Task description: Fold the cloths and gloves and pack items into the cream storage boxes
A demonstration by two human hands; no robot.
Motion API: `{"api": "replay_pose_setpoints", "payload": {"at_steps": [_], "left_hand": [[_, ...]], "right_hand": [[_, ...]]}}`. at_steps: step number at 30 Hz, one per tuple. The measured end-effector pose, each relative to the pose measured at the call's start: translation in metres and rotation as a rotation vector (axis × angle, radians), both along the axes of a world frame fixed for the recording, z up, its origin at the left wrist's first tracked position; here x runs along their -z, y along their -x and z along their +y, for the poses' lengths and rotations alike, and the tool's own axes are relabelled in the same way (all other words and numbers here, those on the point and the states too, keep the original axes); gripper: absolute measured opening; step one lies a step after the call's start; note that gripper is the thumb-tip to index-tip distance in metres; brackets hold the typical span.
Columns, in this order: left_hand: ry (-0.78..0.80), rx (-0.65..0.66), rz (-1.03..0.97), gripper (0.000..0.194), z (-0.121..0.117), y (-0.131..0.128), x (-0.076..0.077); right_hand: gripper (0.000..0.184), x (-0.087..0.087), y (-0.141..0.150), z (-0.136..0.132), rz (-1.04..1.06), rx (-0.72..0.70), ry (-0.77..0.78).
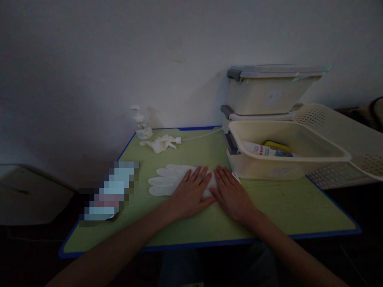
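Observation:
A white glove [163, 181] lies flat on the green table, its fingers pointing left. My left hand [193, 192] rests palm down on the middle of the glove, fingers stretched out. Just to the right, my right hand [230, 193] lies flat over the cuff end, fingers extended and close together. The two hands nearly meet, and a strip of glove shows between them. Part of the cuff edge peeks out beyond my right hand. Neither hand grips anything.
A crumpled white glove [161, 143] and a pump bottle [143, 125] sit at the back left. A pixelated flat object [112, 191] lies at left. On the right stand an uncovered cream bin [284, 169] holding a tube, a lidded box [269, 95] and a perforated basket [344, 123].

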State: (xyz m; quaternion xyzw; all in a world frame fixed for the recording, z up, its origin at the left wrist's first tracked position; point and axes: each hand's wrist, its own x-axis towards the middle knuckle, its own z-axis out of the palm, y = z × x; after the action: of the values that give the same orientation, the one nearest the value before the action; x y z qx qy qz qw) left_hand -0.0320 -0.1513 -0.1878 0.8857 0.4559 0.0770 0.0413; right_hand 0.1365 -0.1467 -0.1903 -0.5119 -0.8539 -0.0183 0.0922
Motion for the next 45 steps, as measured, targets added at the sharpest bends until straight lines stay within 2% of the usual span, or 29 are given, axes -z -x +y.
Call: {"api": "replay_pose_setpoints", "payload": {"at_steps": [2,4,7,9,12,16,25,29,34,45], "left_hand": [[0.015,-0.001,-0.018,0.07,0.003,0.005,-0.005],[0.009,-0.065,-0.043,0.064,0.012,0.017,-0.014],[-0.041,-0.284,-0.045,0.043,0.029,0.047,-0.029],[-0.015,-0.451,0.013,0.034,0.039,0.065,-0.033],[0.005,-0.591,0.078,0.033,0.044,0.077,-0.03],[-0.086,-0.68,0.145,0.039,0.037,0.068,-0.023],[-0.08,-0.701,0.18,0.037,0.029,0.057,-0.024],[-0.071,-0.738,0.198,0.034,0.029,0.055,-0.024],[-0.04,-0.69,0.234,0.036,0.03,0.055,-0.026],[-0.059,-0.701,0.29,0.037,0.029,0.078,-0.034]], "right_hand": [[0.057,0.001,0.001,0.0,0.005,-0.003,-0.015],[0.058,0.0,0.003,0.0,0.0,0.003,-0.024],[0.059,-0.003,0.004,-0.001,-0.026,0.031,0.005],[0.06,-0.006,0.005,-0.001,-0.038,0.044,0.031],[0.059,-0.005,0.005,-0.001,-0.026,0.042,0.021],[0.058,0.001,0.003,0.0,0.019,0.014,-0.042],[0.058,-0.002,0.003,0.0,0.011,0.021,0.009],[0.057,-0.001,0.003,0.0,0.005,0.0,-0.025],[0.056,-0.006,0.004,-0.001,-0.049,0.01,0.009],[0.053,-0.015,0.029,0.001,-0.045,-0.034,0.079]]}}
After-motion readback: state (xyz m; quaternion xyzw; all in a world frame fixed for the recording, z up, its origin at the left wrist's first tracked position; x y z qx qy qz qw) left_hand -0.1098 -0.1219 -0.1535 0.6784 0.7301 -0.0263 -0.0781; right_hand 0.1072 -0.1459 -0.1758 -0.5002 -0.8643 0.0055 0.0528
